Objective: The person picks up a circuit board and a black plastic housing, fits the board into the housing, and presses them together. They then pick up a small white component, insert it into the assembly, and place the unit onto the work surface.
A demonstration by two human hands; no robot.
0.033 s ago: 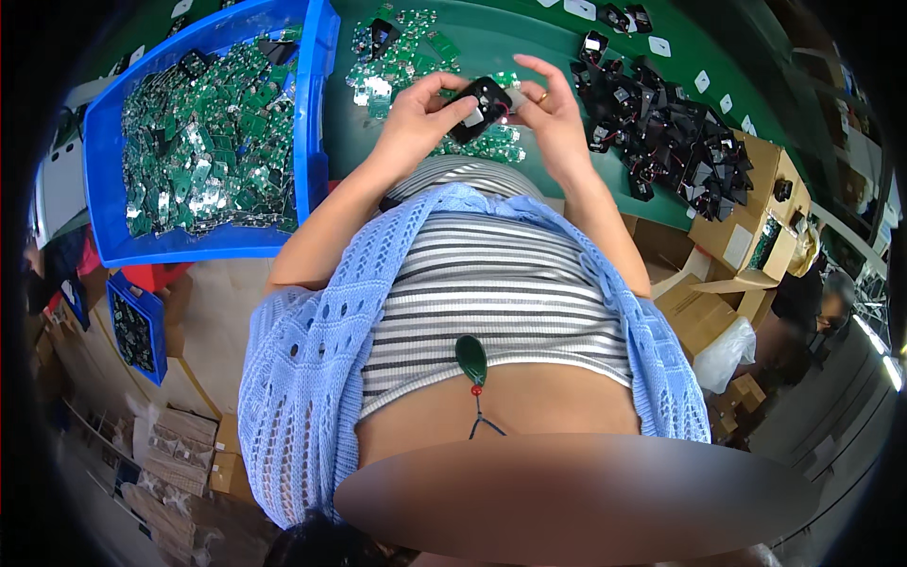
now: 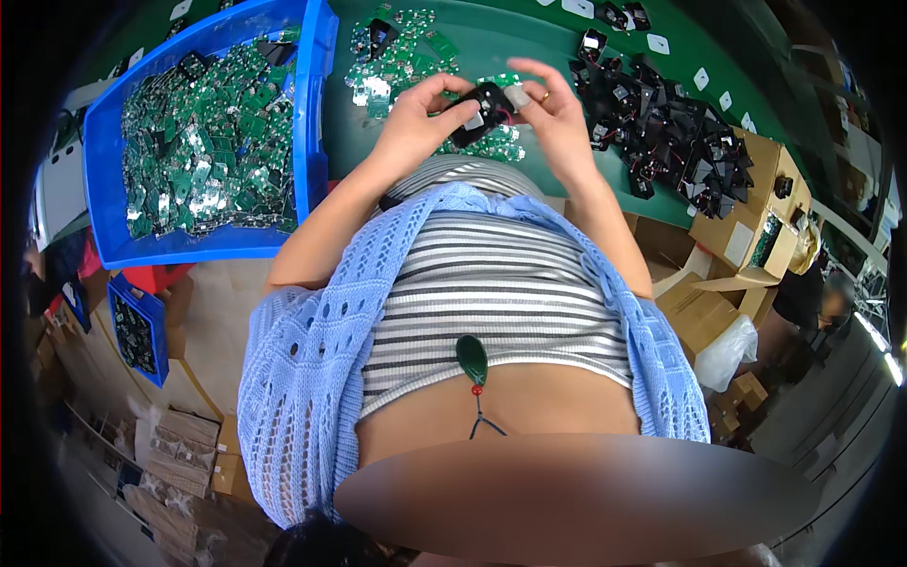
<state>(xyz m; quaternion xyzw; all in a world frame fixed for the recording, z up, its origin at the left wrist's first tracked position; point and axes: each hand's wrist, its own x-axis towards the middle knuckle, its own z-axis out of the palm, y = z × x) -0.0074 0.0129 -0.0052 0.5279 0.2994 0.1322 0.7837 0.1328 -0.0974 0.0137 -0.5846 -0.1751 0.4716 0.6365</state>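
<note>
My left hand [image 2: 425,118] grips a small black plastic housing [image 2: 491,97] between thumb and fingers, above the green work surface. Thin red wires [image 2: 504,116] show at the housing's right side. Close against that side is my right hand [image 2: 556,113], its thumb and a bent finger drawn together, the forefinger raised. A pale grey cover [image 2: 517,96] sits on the right thumb tip. What those fingers pinch, if anything, is too small to make out. Below and behind the housing lie loose green circuit boards [image 2: 498,144].
A blue bin [image 2: 312,123] full of green circuit boards stands at the left. More boards [image 2: 416,42] lie on the green table [image 2: 510,38] behind my hands. Black housings with wires [image 2: 661,132] are heaped at the right, beside an open cardboard box [image 2: 756,203].
The housing has tilted slightly and dropped a little in my left hand. My right forefinger has shifted slightly left and down.
</note>
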